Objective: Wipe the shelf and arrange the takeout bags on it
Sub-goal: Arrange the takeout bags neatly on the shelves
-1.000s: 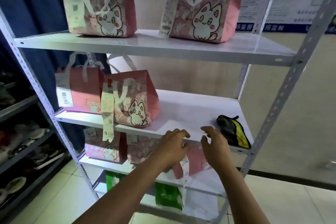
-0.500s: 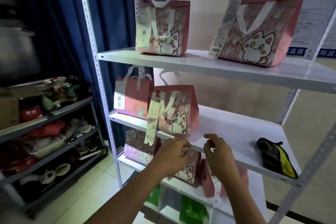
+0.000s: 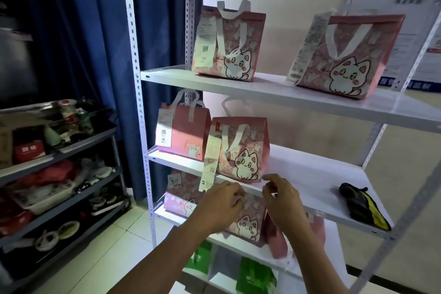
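Dim overall, bluish cast. Light hits the white shelf boards (image 3: 310, 174) from front/right, w/ glare on their front edges. Left side w/ blue curtain (image 3: 78, 43) and dark rack (image 3: 59, 150) sits in shadow, soft. Wide-angle bend at edges; uprights bow. Forearms dark.

Blue curtain (image 3: 78, 43), cluttered grey rack (image 3: 59, 150), pale tiled floor (image 3: 114, 253)

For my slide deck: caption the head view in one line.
Both hands, left hand and right hand, reach toward a pink cat bag on the white shelf beside a black-yellow cloth.
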`<state>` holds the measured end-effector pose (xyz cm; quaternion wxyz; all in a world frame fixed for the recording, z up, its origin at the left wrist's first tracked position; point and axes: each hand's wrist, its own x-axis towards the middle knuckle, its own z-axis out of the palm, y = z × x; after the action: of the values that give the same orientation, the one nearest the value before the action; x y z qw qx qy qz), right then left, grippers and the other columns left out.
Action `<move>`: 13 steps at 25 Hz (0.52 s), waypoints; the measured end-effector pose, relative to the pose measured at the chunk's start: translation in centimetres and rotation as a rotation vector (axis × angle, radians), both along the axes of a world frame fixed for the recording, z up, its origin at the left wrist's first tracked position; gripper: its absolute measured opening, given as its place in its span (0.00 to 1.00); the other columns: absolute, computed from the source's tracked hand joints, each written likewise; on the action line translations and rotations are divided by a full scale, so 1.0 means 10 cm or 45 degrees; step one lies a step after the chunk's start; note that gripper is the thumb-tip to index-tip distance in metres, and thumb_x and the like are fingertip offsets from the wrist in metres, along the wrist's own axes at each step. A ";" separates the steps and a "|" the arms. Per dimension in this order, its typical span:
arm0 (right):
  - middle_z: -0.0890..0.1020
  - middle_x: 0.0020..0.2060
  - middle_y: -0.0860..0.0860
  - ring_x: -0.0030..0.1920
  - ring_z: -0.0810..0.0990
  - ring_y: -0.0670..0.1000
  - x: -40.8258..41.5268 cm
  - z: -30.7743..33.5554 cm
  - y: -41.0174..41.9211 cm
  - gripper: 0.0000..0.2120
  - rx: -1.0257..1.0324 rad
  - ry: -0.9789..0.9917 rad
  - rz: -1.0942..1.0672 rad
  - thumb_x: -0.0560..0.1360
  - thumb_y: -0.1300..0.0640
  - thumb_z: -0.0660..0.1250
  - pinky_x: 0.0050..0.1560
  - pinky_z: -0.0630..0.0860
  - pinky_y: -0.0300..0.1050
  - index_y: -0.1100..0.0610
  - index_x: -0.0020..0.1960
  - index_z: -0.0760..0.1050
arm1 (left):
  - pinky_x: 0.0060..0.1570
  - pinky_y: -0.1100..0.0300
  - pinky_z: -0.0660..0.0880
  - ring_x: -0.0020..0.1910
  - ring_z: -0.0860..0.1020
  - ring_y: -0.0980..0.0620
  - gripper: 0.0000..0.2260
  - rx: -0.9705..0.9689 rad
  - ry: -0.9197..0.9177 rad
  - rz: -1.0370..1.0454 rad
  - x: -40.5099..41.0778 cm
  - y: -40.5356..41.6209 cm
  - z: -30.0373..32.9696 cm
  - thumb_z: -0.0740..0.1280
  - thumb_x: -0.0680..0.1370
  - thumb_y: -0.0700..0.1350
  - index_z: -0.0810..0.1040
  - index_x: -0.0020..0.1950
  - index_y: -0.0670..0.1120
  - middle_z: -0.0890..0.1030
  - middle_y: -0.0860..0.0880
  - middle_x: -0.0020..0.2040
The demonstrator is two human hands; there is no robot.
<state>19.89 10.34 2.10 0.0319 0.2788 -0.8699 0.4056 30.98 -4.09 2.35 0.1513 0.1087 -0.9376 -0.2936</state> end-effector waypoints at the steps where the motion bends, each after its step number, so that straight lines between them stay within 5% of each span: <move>1: 0.80 0.60 0.51 0.53 0.80 0.50 0.08 -0.01 -0.07 0.12 0.010 -0.013 -0.006 0.83 0.54 0.61 0.46 0.79 0.42 0.48 0.65 0.75 | 0.59 0.50 0.76 0.56 0.76 0.52 0.12 -0.003 -0.008 -0.013 0.08 -0.06 -0.02 0.63 0.80 0.49 0.77 0.62 0.50 0.78 0.53 0.60; 6: 0.79 0.62 0.52 0.52 0.80 0.51 0.40 -0.06 -0.40 0.12 0.048 -0.022 -0.026 0.82 0.56 0.63 0.44 0.83 0.42 0.50 0.65 0.75 | 0.58 0.52 0.76 0.54 0.76 0.53 0.11 0.016 -0.006 -0.027 0.42 -0.39 -0.09 0.64 0.80 0.48 0.78 0.62 0.50 0.78 0.54 0.57; 10: 0.78 0.63 0.51 0.51 0.81 0.50 0.58 -0.12 -0.70 0.12 0.069 -0.023 -0.026 0.82 0.56 0.62 0.28 0.74 0.30 0.49 0.64 0.74 | 0.57 0.54 0.74 0.56 0.73 0.54 0.10 0.029 0.024 -0.012 0.62 -0.68 -0.10 0.63 0.81 0.48 0.78 0.60 0.51 0.77 0.55 0.55; 13: 0.79 0.60 0.51 0.50 0.81 0.48 0.64 -0.14 -0.88 0.12 0.028 -0.052 -0.028 0.82 0.57 0.63 0.35 0.76 0.34 0.49 0.64 0.75 | 0.59 0.56 0.74 0.58 0.73 0.54 0.09 0.035 0.012 -0.001 0.68 -0.87 -0.13 0.62 0.81 0.49 0.78 0.59 0.53 0.78 0.54 0.58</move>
<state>26.32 1.53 0.70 0.0155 0.2613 -0.8778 0.4011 37.78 -12.77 1.06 0.1540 0.1088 -0.9328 -0.3070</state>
